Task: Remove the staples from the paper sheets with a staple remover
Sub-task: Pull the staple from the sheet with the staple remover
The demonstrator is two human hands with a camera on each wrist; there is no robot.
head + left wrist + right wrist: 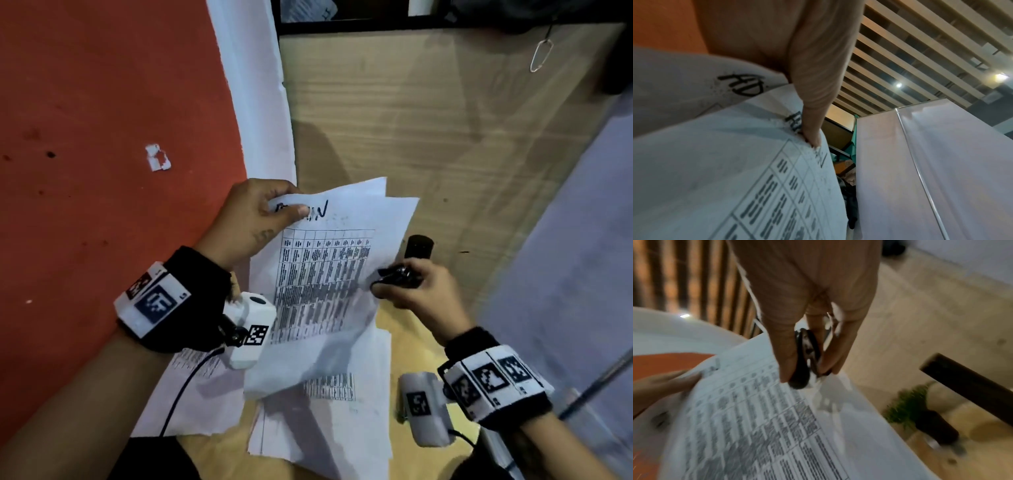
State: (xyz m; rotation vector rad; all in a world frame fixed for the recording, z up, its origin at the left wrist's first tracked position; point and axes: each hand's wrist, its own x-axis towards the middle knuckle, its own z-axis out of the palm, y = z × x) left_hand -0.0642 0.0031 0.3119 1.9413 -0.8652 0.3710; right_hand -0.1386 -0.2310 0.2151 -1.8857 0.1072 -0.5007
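Head view, centre: the left hand (255,212) pinched the upper-left corner of the stapled sheets (325,274), thumb on top over the handwritten heading, fingers presumably underneath, though hidden by the paper. The bundle was lifted off the worktop (428,144) and tilted toward the camera, prob. to present its right edge to the tool and keep the pages taut. At least two sheet corners fanned apart at the top of the bundle.

Centre-right of the head view: the right hand (414,291) was clamped round a small black staple remover (397,275), thumb on one side and fingers on the other. The tool sat at the right edge of the top sheet, about mid-height of the printed table. In the right wrist view, mid-frame, the remover's nose touched the paper edge; whether its teeth had a staple could not be told (motion blur, no staple visible).

Lower centre of the head view: more printed sheets (325,421) lay flat on the worktop under the raised bundle, perhaps awaiting or already done; which, unclear. A dark cylindrical object (418,247) stood just above the right hand, near the paper's edge.

Left wrist view, centre: the thumb pressed the sheet's top margin beside the heading.

Judgement: step in hand was seating the tool at the paper edge; opposing grips gave counter-tension. Risk: tearing the sheet edge if pulled askew.
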